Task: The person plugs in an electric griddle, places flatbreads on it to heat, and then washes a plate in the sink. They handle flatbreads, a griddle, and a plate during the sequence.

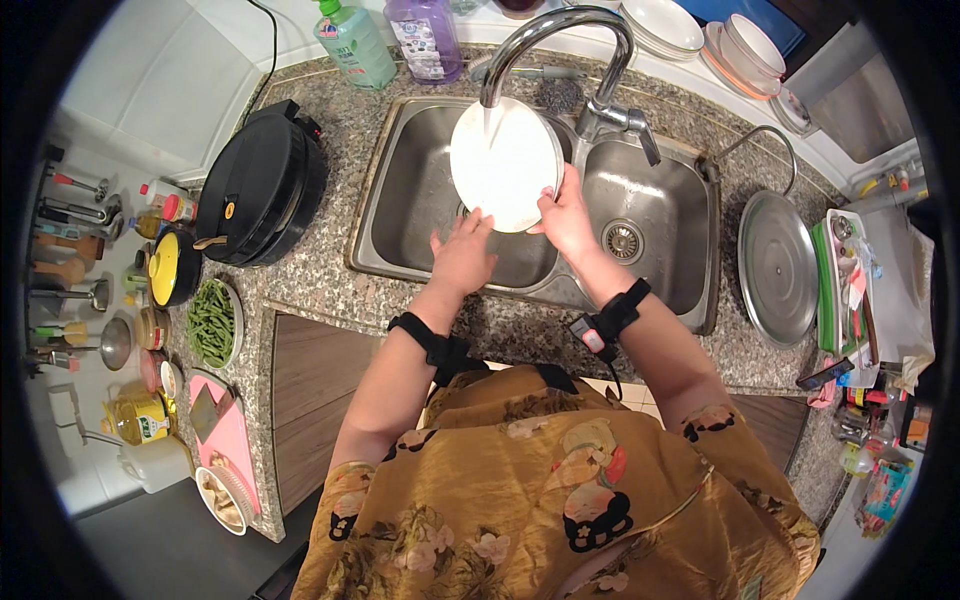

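Observation:
A white plate (510, 161) is tilted over the left basin (412, 202) of the steel double sink. Water from the chrome faucet (555, 45) runs onto its upper part. My right hand (564, 214) grips the plate by its right edge, with the thumb at the face. At the lower rim, the fingertips of my left hand (465, 251) touch or nearly touch the plate, the fingers spread; whether they bear any of its weight I cannot tell. A dark scouring pad (559, 95) lies on the counter behind the sink.
A black electric pan (259, 187) stands left of the sink, near a plate of green beans (211, 322) and a pink cutting board (225, 427). A round metal lid or tray (778, 268) lies to the right. Detergent bottles (356, 45) and stacked bowls (742, 49) line the back.

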`<state>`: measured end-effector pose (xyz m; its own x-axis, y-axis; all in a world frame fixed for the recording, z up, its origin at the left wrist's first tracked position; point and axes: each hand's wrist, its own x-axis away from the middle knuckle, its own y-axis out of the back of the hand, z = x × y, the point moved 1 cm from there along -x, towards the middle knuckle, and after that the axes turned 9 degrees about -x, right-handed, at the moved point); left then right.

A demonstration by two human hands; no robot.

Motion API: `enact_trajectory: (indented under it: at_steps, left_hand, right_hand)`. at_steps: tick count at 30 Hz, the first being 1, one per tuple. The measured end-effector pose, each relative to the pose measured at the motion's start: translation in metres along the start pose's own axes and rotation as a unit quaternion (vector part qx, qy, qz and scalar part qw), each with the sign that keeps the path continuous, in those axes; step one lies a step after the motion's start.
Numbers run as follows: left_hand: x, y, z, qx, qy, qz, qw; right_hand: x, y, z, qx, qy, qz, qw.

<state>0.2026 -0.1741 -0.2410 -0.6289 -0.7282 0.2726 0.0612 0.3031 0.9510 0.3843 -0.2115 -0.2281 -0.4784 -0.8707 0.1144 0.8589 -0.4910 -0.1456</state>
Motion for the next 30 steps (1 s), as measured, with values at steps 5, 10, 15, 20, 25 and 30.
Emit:
enact_trajectory:
  at_steps: [5,10,15,20,25,30]
  left_hand:
    - [-0.016,-0.007,0.013,0.243,0.12,-0.02,0.962]
    - [-0.017,0.008,0.019,0.619,0.202,0.0,0.758]
    - [-0.004,0.036,0.018,0.811,0.13,-0.059,0.567]
    - [0.01,0.043,0.021,0.821,0.142,-0.089,0.546]
    - [0.015,0.033,0.025,0.804,0.181,-0.115,0.555]
    - [0.012,0.024,0.03,0.811,0.208,-0.124,0.533]
  right_hand:
    - [-0.003,-0.012,0.004,0.15,0.084,-0.041,0.984]
    - [-0.006,-0.021,0.007,-0.15,-0.058,-0.04,0.986]
    - [-0.01,-0.02,-0.005,-0.334,-0.232,0.022,0.913]
    - [-0.012,-0.026,-0.013,-0.077,-0.177,0.082,0.978]
    - [0.004,-0.054,-0.006,0.495,0.177,0.081,0.847]
    - [0.026,-0.073,0.0,0.394,0.189,0.36,0.824]
